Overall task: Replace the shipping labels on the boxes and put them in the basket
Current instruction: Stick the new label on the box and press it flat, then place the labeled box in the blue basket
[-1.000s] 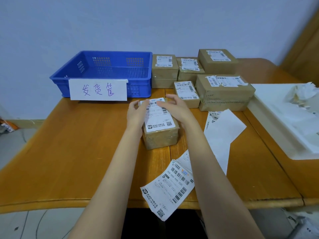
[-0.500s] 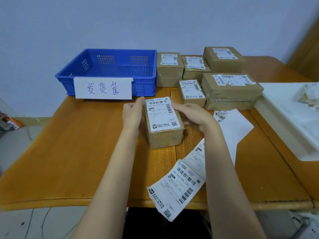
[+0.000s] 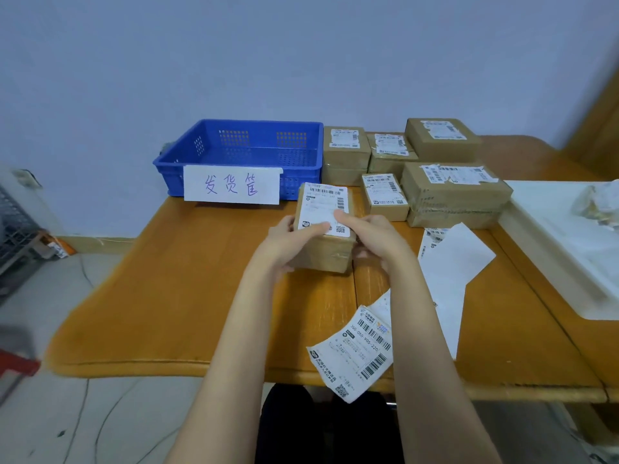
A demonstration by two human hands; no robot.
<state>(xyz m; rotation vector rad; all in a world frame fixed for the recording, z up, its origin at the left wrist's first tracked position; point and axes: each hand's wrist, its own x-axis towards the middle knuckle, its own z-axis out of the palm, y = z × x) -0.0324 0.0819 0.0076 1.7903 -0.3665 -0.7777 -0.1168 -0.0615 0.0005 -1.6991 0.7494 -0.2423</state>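
Observation:
A small brown cardboard box (image 3: 330, 254) with a white shipping label (image 3: 325, 209) on top is held tilted above the wooden table (image 3: 174, 296). My left hand (image 3: 288, 244) grips its left side, thumb lying on the label. My right hand (image 3: 375, 237) grips its right side, thumb on the label too. The blue basket (image 3: 241, 152) with a handwritten paper sign stands just behind, to the left. Several other labelled boxes (image 3: 452, 192) are stacked at the back right. A strip of fresh labels (image 3: 358, 356) hangs over the table's front edge.
White backing paper (image 3: 452, 269) lies right of my right arm. A white tray (image 3: 562, 249) with crumpled old labels (image 3: 599, 205) sits at the far right. A grey crate (image 3: 13, 236) stands on the floor at the left.
Both hands went from smoothing the label on the resting box to gripping its sides; the box now is lifted, tilted and closer to the basket.

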